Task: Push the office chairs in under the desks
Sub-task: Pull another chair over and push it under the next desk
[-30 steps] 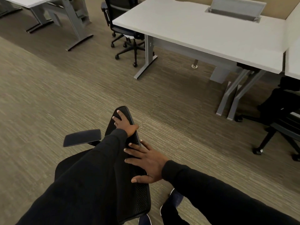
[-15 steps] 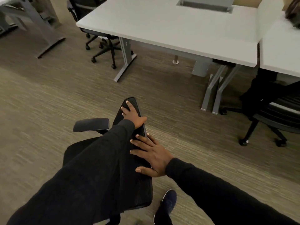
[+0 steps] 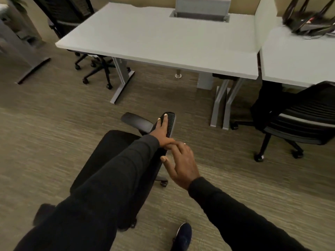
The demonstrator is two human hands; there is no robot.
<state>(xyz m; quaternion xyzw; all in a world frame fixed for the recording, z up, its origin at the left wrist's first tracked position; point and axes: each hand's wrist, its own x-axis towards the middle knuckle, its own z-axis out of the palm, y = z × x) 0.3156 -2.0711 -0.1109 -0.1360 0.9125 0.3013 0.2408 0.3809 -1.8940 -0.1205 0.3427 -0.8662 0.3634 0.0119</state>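
Note:
A black mesh office chair [image 3: 112,149] stands on the carpet in front of me, its seat to my left and one armrest [image 3: 137,122] pointing toward the white desk [image 3: 163,42]. My left hand [image 3: 164,131] lies along the top of the backrest [image 3: 171,122], fingers wrapped over its rim. My right hand [image 3: 181,163] sits just behind it with fingers spread, touching the backrest edge and my left wrist. The gap under the desk between its grey legs [image 3: 123,78] lies straight ahead of the chair.
A second black chair [image 3: 97,69] is tucked under the desk's left end. A third chair [image 3: 304,120] stands out from the right desk [image 3: 297,57], which carries a black router [image 3: 308,20]. My dark shoe [image 3: 183,234] is behind the chair.
The chair and I have moved closer to the desk. The chair has turned, so its backrest now shows edge-on. My right hand slid from flat on the backrest to its edge.

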